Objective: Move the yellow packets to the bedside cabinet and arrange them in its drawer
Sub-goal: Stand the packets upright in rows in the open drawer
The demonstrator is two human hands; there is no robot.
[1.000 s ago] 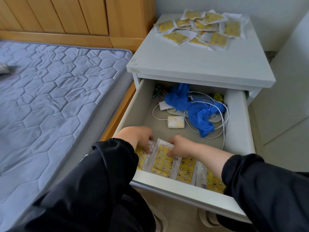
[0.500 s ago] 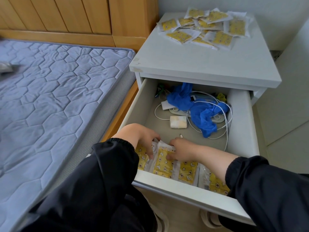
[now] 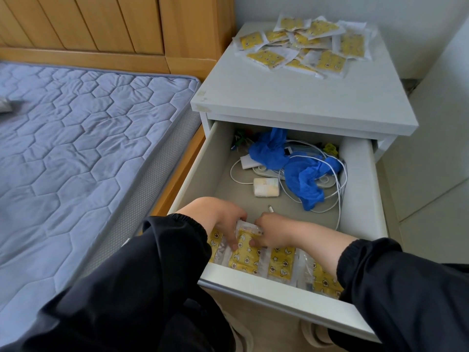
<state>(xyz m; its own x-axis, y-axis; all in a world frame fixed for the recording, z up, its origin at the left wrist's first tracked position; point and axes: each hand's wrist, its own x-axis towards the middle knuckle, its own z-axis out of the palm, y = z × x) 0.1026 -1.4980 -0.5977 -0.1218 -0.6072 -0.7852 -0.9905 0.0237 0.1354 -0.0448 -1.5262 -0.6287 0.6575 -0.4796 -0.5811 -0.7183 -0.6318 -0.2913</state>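
Observation:
The white bedside cabinet [image 3: 291, 97] has its top drawer [image 3: 279, 293] pulled open. Several yellow packets [image 3: 281, 262] with star and moon prints stand in a row along the drawer's front wall. My left hand [image 3: 218, 217] and my right hand [image 3: 274, 231] both pinch one yellow packet [image 3: 245, 255] in that row, second from the left, fingers on its top edge. A loose pile of several more yellow packets [image 3: 304, 44] lies at the back of the cabinet top. My black sleeves hide the row's two ends.
Further back in the drawer lie crumpled blue gloves [image 3: 302, 179], tangled white cables [image 3: 335, 196] and a small white box [image 3: 266, 187]. A bed with a grey-blue quilted mattress [image 3: 76, 148] and wooden headboard [image 3: 101, 26] stands close on the left. A white wall panel [image 3: 436, 123] is at right.
Both hands stay on the same packet and have pressed it down a little into the row. The camera has shifted slightly; nothing else moved.

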